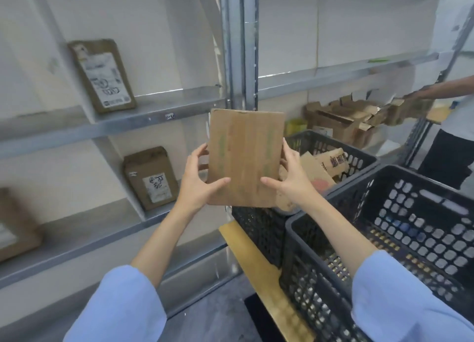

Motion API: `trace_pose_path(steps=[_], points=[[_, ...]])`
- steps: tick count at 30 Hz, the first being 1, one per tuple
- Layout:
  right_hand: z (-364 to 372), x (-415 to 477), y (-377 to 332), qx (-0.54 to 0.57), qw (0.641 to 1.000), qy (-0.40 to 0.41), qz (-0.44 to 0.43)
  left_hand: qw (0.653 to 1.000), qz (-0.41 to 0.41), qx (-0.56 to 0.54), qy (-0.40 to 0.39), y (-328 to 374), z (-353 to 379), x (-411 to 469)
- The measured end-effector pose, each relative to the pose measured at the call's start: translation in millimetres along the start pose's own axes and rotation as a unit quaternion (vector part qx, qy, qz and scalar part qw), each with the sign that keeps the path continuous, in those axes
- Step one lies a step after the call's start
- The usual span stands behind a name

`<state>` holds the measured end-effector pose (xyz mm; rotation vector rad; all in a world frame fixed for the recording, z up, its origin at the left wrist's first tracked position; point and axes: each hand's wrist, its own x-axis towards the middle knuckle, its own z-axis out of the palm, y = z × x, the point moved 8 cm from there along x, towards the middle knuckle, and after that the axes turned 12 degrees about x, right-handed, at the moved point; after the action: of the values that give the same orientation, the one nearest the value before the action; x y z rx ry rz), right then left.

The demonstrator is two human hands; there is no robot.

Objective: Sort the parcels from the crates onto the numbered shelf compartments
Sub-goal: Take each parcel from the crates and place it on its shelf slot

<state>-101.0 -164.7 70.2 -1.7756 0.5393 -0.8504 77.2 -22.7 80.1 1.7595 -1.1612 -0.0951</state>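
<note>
- step (judged): pick-up done, sorting in hand. parcel (pixel 243 157) is held upright in the air in front of the shelf (pixel 128 122) post, above the near corner of the far crate (pixel 359 159). it is not yet in any compartment.
- left hand (pixel 196 180) is clasped on the parcel's left edge, thumb on the near face and fingers round the back.
- right hand (pixel 291 181) is clasped on the right edge the same way.
- no address label is seen on the near face, only plain board with tape strips and faded green marks that cannot be read.
- next move (judged): the parcel should be turned so the label side can be read, then the number matched to a compartment. the grip has to be kept on both edges during the flip.
- a small tag (pixel 169 116) is fixed on the shelf rail. it is too blurred to be read with confidence.
- upper parcel (pixel 102 75) and lower parcel (pixel 151 179) are leaned against the dividers, each with a white label and black handwriting. the text is not legible.
- more parcels are left in the far crate. dark printed characters are shown on one (pixel 331 162) but cannot be made out.
- no parcels can be made out in the near crate (pixel 400 221); only part of it is in view.
</note>
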Motion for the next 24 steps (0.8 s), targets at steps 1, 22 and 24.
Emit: trace_pose_path(steps=[1,22,24], points=[[9.6,0.6,-3.0,0.014,1.000,-0.012,-0.008,1.000,-0.005,0.006,0.003,-1.5,-9.3,-5.6],[219.3,-14.9,-60.8,0.149,0.965,-0.204,-0.069,0.982,-0.111,0.017,0.153,-66.4,-199.4,-131.4],[241.2,-22.2,-66.4,0.152,0.961,-0.223,-0.063,0.980,-0.109,0.035,0.162,-66.4,-219.5,-146.7]])
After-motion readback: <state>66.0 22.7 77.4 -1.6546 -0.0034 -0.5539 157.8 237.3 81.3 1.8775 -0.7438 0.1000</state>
